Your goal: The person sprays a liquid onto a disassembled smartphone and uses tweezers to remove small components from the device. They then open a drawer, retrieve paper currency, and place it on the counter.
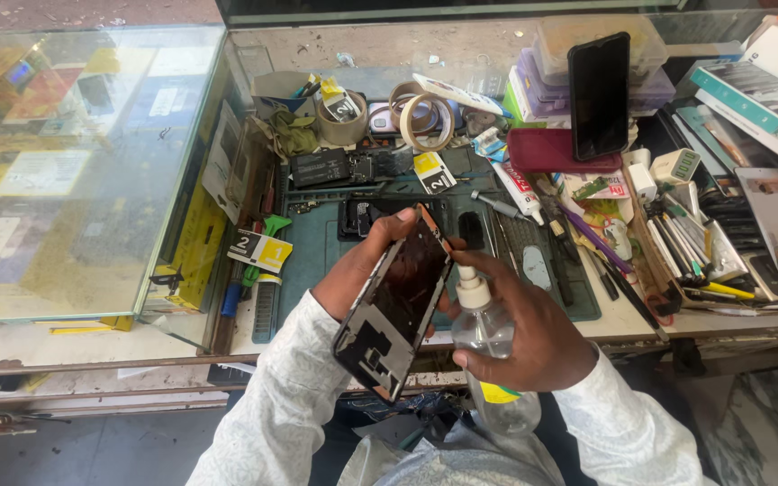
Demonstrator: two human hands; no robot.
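Now the left hand (366, 261) grips an opened phone (395, 310) tilted above the green mat (317, 270), fingers closed around its edge. The right hand (524, 333) wraps a clear spray bottle (488, 346) (nozzle beside the phone); wetting seems in hand, needing careful aim.

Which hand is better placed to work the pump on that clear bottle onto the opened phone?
Probably the right hand: it already grips the clear pump bottle, nozzle beside the opened phone, which the left hand holds.
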